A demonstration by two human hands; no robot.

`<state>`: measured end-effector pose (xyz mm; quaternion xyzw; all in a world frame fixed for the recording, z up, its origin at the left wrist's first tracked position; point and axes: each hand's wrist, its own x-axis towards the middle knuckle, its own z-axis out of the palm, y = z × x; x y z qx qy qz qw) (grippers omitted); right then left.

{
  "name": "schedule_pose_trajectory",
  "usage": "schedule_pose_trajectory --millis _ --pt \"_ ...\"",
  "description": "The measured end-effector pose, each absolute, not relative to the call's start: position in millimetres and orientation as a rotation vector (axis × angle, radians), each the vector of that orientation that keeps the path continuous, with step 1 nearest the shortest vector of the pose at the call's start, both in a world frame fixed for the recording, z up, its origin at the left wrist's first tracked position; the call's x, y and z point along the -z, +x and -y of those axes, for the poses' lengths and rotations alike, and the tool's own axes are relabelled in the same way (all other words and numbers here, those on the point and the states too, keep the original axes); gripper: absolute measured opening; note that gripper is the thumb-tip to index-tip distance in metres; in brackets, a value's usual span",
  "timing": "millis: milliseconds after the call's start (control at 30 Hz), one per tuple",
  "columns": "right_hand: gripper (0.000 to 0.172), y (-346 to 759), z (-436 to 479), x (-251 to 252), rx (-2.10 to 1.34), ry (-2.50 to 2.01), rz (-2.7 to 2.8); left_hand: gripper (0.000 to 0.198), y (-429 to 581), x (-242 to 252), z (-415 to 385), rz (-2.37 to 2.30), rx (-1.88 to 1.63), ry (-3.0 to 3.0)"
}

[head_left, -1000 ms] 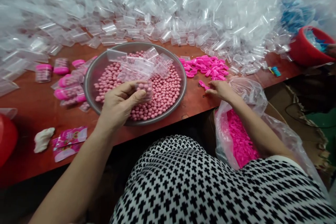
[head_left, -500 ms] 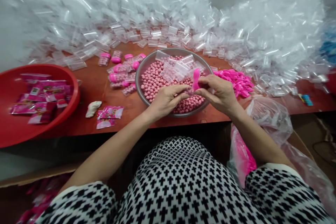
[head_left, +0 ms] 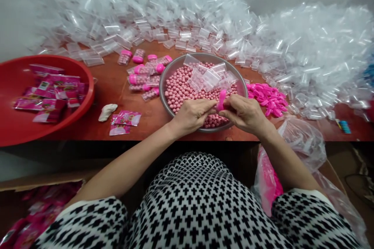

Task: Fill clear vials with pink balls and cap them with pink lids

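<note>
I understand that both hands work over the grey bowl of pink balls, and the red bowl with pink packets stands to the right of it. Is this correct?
Not entirely: the red bowl with pink packets stands to the left of the grey bowl, as the head view shows. The left hand and right hand are indeed over the bowl of pink balls.

Soft, muted light glints on the clear containers (head_left: 185,35), which blur toward the top.

The reddish table (head_left: 152,125) carries a grey bowl (head_left: 163,92) and pink caps (head_left: 269,98).
</note>
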<state>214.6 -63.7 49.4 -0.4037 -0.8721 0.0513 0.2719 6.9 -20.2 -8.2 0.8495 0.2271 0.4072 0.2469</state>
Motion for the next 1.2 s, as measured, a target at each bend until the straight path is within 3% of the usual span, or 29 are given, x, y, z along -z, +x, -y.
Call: schedule_pose_trajectory --millis 233,333,467,600,800,1100,1200 --pt "0.017 220.6 65.5 -48.6 -0.113 -0.989 2.467 0.022 4.4 7.5 21.6 -0.559 -1.079 2.370" --pt "0.012 217.8 71.4 -52.4 0.149 -1.068 2.423 0.021 7.4 3.6 17.7 -0.570 -1.101 2.278" --pt "0.044 209.3 74.9 -73.1 0.408 -1.163 2.526 0.022 11.6 -2.9 16.5 -0.544 -1.061 2.143" --pt "0.055 207.0 70.2 -80.8 0.438 -1.169 2.679 0.023 12.2 -6.4 21.2 -0.607 -1.083 1.919" --pt "0.077 195.9 63.8 -43.3 0.447 -1.345 2.473 0.025 14.0 -3.3 21.7 -0.769 -1.175 1.614" --pt "0.064 157.7 50.8 -4.7 0.333 -1.569 2.113 0.022 7.9 1.9 23.6 -0.970 -1.189 1.670" --pt "0.068 157.5 51.0 1.2 0.320 -1.621 2.091 0.021 6.1 3.3 22.2 -0.982 -1.148 1.712"
